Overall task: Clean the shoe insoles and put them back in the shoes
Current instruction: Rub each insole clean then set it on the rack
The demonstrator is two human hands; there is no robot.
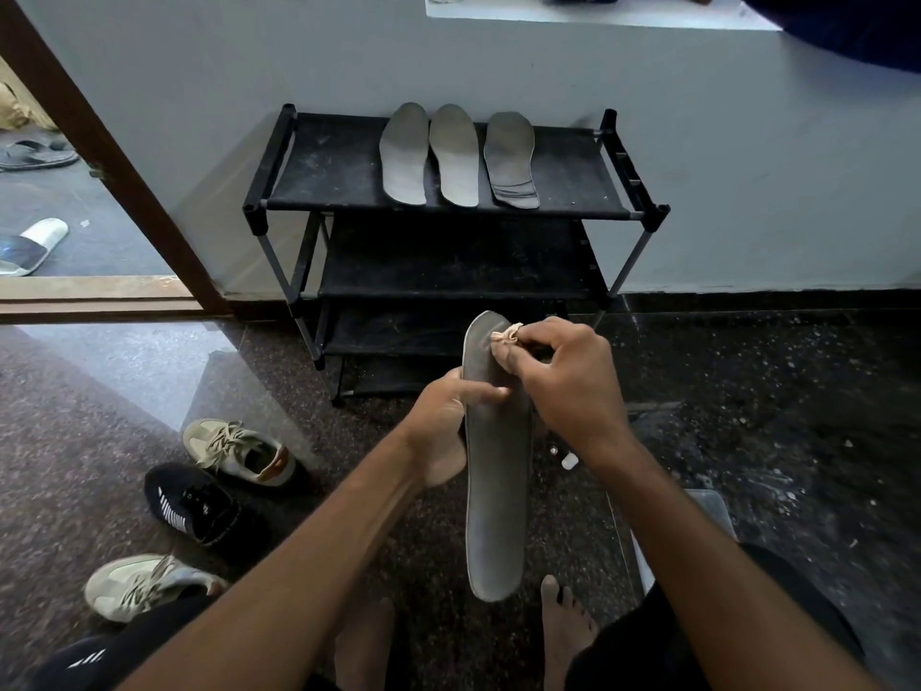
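Grips insole [498, 516] at 9 o'clock edge with left hand [441, 431]; pinches cloth [506, 336] in right hand [573, 386] against 12 o'clock tip.

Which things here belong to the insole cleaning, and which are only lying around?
Job: insole in left hand, cloth in right hand, three insoles on shoe rack, beige sneakers, black sneaker.
Lying about: white slide, dark sandals, small white object.
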